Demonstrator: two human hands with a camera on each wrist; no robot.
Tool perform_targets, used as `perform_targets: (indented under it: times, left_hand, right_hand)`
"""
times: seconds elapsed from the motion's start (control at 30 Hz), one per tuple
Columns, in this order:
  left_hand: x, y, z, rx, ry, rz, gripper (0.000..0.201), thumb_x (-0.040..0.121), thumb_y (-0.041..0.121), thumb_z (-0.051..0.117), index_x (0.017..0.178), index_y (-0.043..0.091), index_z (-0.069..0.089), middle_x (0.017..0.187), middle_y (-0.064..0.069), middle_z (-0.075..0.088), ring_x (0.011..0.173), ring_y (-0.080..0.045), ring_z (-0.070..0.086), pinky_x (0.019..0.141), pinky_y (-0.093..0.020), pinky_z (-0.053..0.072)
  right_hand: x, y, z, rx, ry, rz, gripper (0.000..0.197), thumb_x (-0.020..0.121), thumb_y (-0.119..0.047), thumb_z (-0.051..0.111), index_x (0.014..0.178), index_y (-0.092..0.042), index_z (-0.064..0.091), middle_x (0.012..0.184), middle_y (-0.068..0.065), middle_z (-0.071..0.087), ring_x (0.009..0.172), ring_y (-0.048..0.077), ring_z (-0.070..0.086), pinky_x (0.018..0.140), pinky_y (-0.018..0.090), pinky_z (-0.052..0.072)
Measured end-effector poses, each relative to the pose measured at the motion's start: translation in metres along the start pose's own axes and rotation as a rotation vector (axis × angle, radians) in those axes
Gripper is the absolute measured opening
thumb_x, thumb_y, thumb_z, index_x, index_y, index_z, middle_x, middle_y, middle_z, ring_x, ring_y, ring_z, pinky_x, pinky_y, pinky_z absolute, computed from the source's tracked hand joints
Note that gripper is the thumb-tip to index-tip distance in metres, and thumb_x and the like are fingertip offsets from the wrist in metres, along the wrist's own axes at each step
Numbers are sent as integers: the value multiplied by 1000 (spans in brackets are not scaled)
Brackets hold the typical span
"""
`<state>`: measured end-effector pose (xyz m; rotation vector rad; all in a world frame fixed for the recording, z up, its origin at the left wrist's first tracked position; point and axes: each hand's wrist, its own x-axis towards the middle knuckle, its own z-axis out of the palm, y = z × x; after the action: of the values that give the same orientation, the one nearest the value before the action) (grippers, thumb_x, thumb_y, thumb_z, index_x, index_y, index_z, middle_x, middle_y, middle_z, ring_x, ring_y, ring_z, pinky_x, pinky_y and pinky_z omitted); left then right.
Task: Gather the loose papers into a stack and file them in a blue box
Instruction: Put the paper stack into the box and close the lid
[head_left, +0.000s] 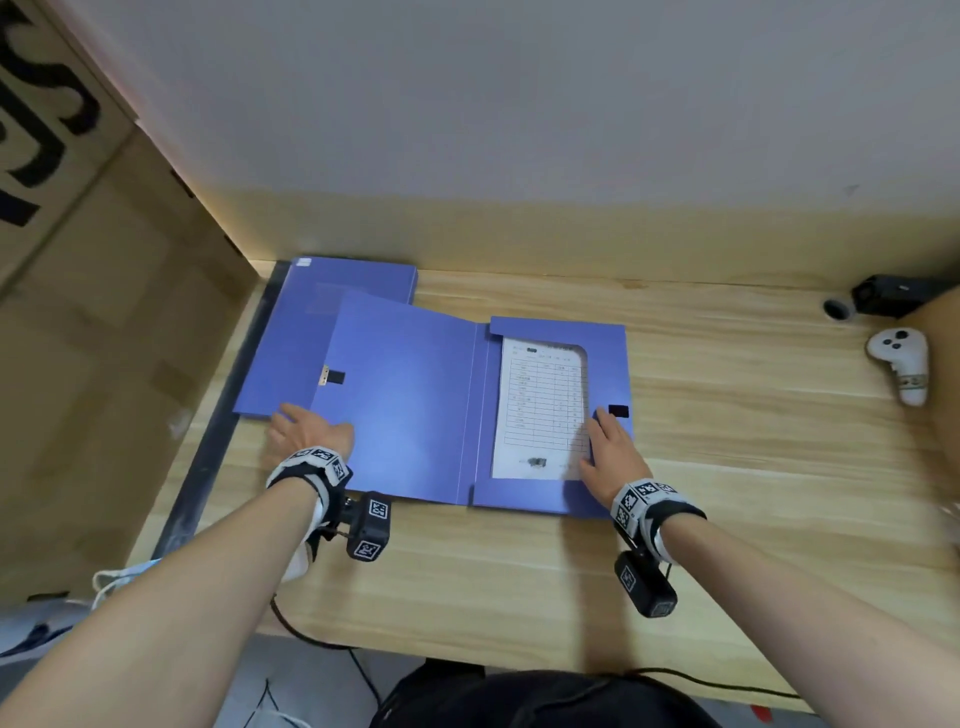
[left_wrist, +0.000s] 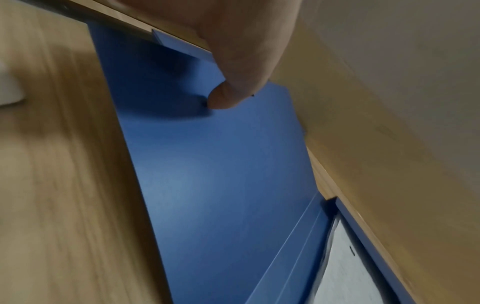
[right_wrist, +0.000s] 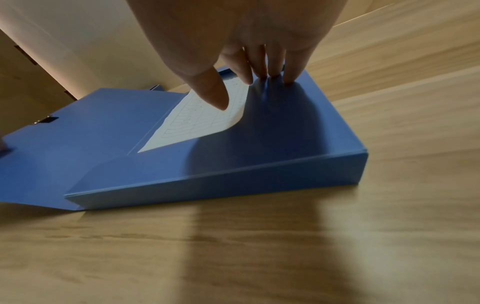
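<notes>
Wooden desk (head_left: 727, 467), wall behind. Papers (head_left: 540, 410) lie inside the blue box (head_left: 550, 499); right hand (head_left: 610, 457) presses flat, fingers straight. Open lid (head_left: 405, 405) extends left; left hand (head_left: 306, 431), nearer, grips its edge.

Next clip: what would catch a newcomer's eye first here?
The open blue box lies mid-desk with papers tucked under its flaps and its lid folded out to the left over a second blue box. The right hand rests with straight fingers on the box's right flap; the left hand is at the lid's near left corner. A white controller lies far right.
</notes>
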<state>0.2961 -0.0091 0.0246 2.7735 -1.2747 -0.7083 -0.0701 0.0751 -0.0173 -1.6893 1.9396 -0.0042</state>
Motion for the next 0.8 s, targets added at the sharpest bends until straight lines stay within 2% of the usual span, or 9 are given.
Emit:
perform_targets:
  times: [0.1,0.2,0.27,0.37,0.4,0.43,0.5,0.63,0.8]
  left_hand:
    - [-3,5,-6,-224,-38,5,53,81,23,60,128,5,43,121,-17,59,107,-40,58,86,-45,49]
    - [-12,16,-22,-319,-19,39,36,83,19,60,116,7,51,103,-11,63,85,-34,59,67,-36,46]
    - [-15,26,-36,-308,-84,85,25,81,18,61,102,6,55,95,-10,64,79,-32,59,65,-34,47]
    - [-25,46,-52,-343,-267,207,11,76,8,59,76,9,49,78,-8,55,75,-29,51,65,-34,41]
    - [-32,55,-55,-374,-318,248,10,75,3,57,72,9,49,77,-9,56,77,-29,52,66,-34,41]
    - [-43,64,-60,-402,-366,296,6,75,0,54,74,6,55,82,-11,60,80,-30,55,69,-35,44]
    - [-68,81,-66,-414,-465,378,21,78,-3,51,94,1,63,96,-15,65,86,-29,60,70,-34,49]
    - [-119,113,-62,-350,-685,528,28,91,-9,37,105,7,56,93,-11,62,79,-25,58,57,-25,44]
    - [-150,144,-26,-235,-698,587,46,83,22,50,129,27,50,113,-5,69,88,-28,64,67,-36,51]
  right_hand:
    - [0,-4,-4,18,2,45,48,93,-16,46,139,-3,39,159,9,20,143,30,28,109,37,35]
    - [3,-2,-8,-9,1,48,46,93,-17,47,136,-3,43,154,11,26,137,30,36,103,36,40]
    - [5,3,-11,-23,-10,36,42,91,-19,47,131,-4,47,149,10,30,130,30,42,96,37,45]
    - [6,6,-14,-12,-10,14,35,88,-20,47,120,-6,52,136,6,40,113,28,53,78,33,47]
    - [6,6,-16,-13,-12,6,36,89,-21,47,121,-7,53,136,6,40,114,28,54,78,32,46]
    - [6,6,-17,-14,-14,0,39,91,-21,47,126,-7,52,141,7,39,119,28,52,83,32,46]
    - [5,6,-23,-10,-34,9,46,94,-20,47,138,-7,46,152,9,33,131,28,45,98,35,43]
    - [7,10,-38,98,-83,17,52,96,-24,47,146,-13,41,161,6,26,144,25,33,112,35,33]
    - [8,29,-58,177,-49,-4,39,90,-16,56,127,-1,58,141,18,51,127,32,50,103,35,39]
